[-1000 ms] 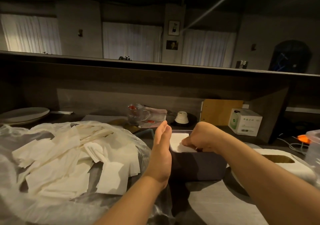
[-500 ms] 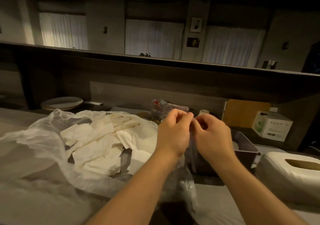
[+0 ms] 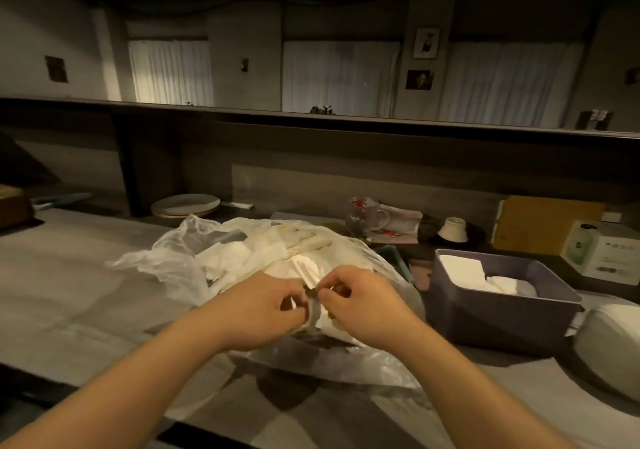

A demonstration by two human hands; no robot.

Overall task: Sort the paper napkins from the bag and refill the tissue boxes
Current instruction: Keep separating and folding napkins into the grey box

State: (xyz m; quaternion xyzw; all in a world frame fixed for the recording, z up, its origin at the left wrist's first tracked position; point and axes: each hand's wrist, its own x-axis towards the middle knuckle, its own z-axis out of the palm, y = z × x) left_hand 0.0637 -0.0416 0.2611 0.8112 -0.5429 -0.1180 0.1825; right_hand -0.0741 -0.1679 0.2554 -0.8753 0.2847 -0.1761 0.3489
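Taking the clear plastic bag (image 3: 180, 261) as the landmark, it lies open on the grey counter (image 3: 69, 296), full of loose white paper napkins (image 3: 242, 254). Behind the bag to its left, a stack of pale plates (image 3: 185, 205) stands near the back wall.

Over the near side of the bag the person's two hands meet. The left hand (image 3: 263, 306) has its fingers curled and pinches a folded napkin (image 3: 310, 277) between thumb and fingertips. The right hand (image 3: 360, 305) is just beside it, almost touching, also curled, and its fingertips pinch the same napkin from the other side.

Behind the bag to the right I see a glass mug (image 3: 367, 215) with red marks, and further right a small white cup (image 3: 453, 230) turned upside down.

Right of the bag, just beside it, stands a dark open tissue box (image 3: 498, 306) with white napkins already inside. Right of this box lies a white rounded lid (image 3: 609, 341), partly cut by the frame edge. Behind the box is a white carton (image 3: 606, 254) with a green mark
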